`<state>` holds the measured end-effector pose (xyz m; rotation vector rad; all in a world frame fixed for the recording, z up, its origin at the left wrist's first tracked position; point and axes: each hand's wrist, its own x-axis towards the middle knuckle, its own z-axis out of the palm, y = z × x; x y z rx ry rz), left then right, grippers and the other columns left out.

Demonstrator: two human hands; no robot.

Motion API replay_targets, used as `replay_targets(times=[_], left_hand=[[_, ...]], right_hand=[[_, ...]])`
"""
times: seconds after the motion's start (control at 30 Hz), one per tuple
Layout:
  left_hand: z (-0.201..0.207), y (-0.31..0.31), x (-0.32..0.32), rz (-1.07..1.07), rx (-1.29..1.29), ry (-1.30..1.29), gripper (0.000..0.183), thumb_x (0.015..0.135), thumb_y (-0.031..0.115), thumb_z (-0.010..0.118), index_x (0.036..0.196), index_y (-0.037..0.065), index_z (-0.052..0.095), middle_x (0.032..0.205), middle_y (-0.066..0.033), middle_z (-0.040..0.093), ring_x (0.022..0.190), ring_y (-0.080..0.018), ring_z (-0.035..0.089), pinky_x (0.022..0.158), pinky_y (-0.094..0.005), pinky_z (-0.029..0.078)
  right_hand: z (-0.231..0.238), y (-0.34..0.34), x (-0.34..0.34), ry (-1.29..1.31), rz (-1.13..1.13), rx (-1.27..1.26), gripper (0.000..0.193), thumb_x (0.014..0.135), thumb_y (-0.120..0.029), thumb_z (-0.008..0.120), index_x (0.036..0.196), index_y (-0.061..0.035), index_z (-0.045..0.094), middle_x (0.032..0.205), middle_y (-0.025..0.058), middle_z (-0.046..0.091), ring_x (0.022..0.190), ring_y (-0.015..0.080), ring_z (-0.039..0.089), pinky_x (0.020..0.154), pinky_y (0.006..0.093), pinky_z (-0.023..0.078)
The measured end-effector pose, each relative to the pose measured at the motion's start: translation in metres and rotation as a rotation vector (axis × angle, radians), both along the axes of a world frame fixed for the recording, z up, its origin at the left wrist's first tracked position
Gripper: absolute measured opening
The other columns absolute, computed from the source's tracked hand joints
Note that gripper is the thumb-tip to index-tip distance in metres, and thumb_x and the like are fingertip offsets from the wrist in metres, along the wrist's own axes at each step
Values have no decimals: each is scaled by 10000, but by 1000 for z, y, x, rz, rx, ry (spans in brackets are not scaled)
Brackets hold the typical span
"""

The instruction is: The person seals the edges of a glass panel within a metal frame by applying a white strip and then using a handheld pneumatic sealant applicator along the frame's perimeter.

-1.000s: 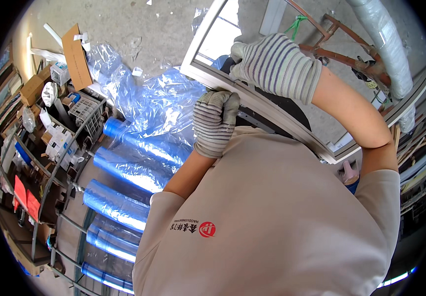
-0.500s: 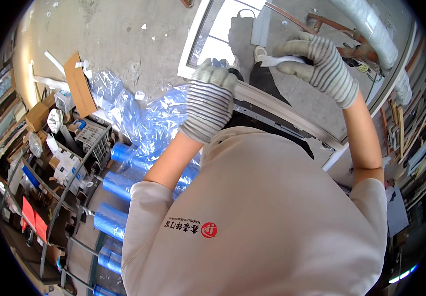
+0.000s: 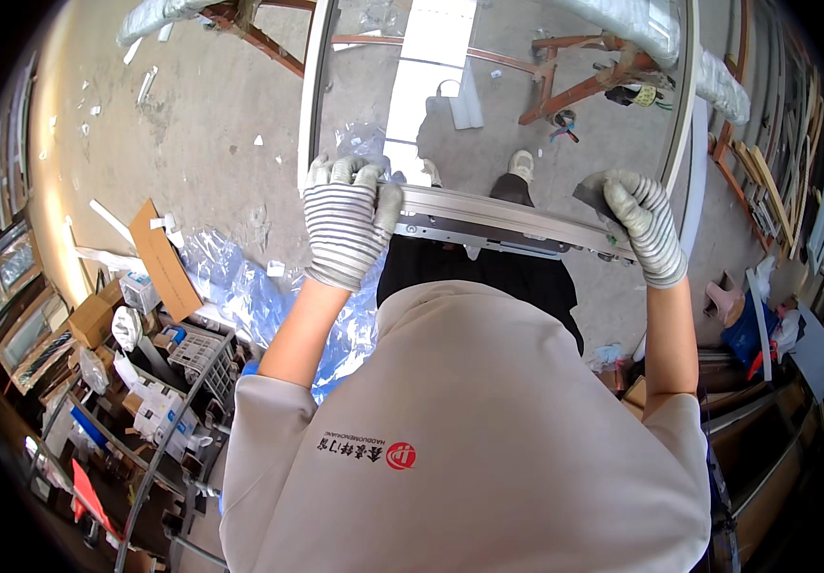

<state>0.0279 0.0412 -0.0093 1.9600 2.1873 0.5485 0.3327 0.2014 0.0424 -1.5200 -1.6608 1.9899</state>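
Observation:
A glazed window sash (image 3: pixel 526 218) with a pale metal frame lies in front of me, its near rail running across just beyond my waist. My left hand (image 3: pixel 347 220), in a striped knit glove, is closed over the near left corner of the frame, fingers over its edge. At the near right corner, my right hand (image 3: pixel 643 224), gloved alike, grips a flat dark-grey scraper-like blade (image 3: pixel 591 199). The blade points left over the glass beside the near rail; its handle is hidden in the glove. Metal hardware (image 3: pixel 479 244) lines the near side of the rail.
Reddish metal stands (image 3: pixel 584 88) and a plastic-wrapped roll (image 3: pixel 717 95) are at the far side. Crumpled blue film (image 3: pixel 230 272) lies to the left, near a cardboard piece (image 3: pixel 165 258) and a cluttered rack (image 3: pixel 154 458). Long strips (image 3: pixel 765 181) lean at the right.
My left hand has shifted left along the frame to its corner. My right hand has come down and nearer, bringing the blade to the near rail. My view has turned, and the sash appears squarer.

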Motion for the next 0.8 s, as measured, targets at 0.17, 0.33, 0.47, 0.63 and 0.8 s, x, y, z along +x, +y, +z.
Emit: replay_targets(times=[0.17, 0.33, 0.47, 0.63, 0.8], left_hand=[[-6, 2, 68, -56, 17, 28, 316, 706, 236, 681, 894, 13, 560, 918, -191, 536, 881, -379, 521, 883, -503, 428], [16, 33, 156, -63, -74, -195, 272, 751, 190, 691, 920, 14, 570, 912, -152, 569, 872, -315, 559, 840, -444, 468], [20, 39, 224, 467, -270, -1286, 234, 776, 173, 706, 938, 37, 604, 753, -81, 593, 738, -183, 571, 670, -314, 480], [47, 85, 309, 164, -257, -1078, 259, 752, 182, 721, 942, 43, 614, 841, -89, 607, 768, -211, 590, 727, -330, 491], [40, 66, 325, 239, -154, -898, 72, 840, 103, 663, 857, 35, 650, 752, -53, 624, 699, -166, 587, 673, -286, 483]], right_hand=[[6, 16, 40, 3, 42, -1, 275, 913, -289, 612, 923, -20, 668, 638, -45, 525, 519, 25, 410, 472, 197, 318], [8, 48, 117, 32, -24, -64, 227, 896, -246, 637, 942, -24, 655, 669, -41, 523, 503, 23, 392, 459, 197, 307], [-3, 79, 176, 82, -46, -17, 234, 888, -207, 631, 1035, -25, 630, 719, -38, 530, 582, 33, 440, 514, 190, 348], [-10, 88, 178, 257, 602, 280, 171, 820, -126, 657, 972, -50, 637, 829, 72, 633, 754, 193, 611, 724, 310, 484], [-4, 107, 153, 296, 915, 407, 121, 813, -166, 643, 890, -74, 657, 838, 78, 650, 778, 266, 627, 720, 349, 495]])
